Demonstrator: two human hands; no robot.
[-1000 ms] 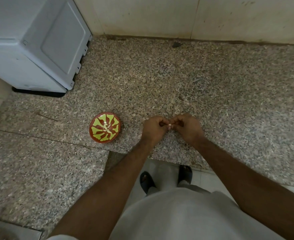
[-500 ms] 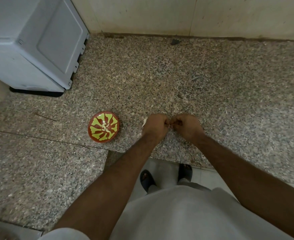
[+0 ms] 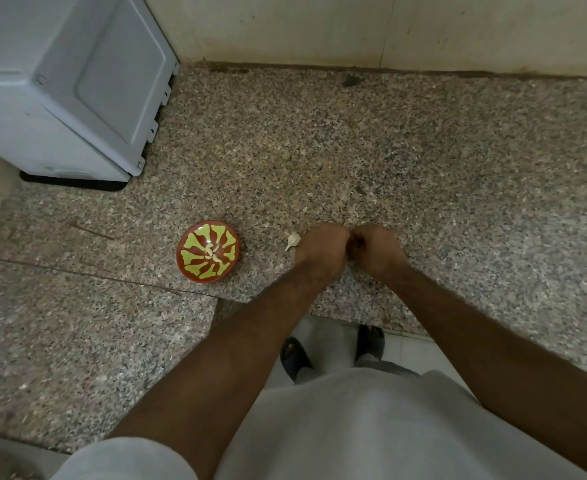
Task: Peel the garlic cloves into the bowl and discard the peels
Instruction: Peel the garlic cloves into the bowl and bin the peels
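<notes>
- The left hand [image 3: 321,249] and right hand [image 3: 375,249] meet knuckle to knuckle over the speckled granite tabletop [image 3: 423,161], near its front edge, fingers curled inward; whatever they pinch is hidden.
- A papery white garlic piece [image 3: 292,240] shows just left of the left hand.
- The glossy round red-and-yellow bowl [image 3: 208,251] sits further left, nearer the left hand, holding pale peeled cloves [image 3: 214,255].

Bowl [image 3: 208,251] red, yellow-green petal pattern; counter [image 3: 423,161] speckled pinkish-grey granite.
</notes>
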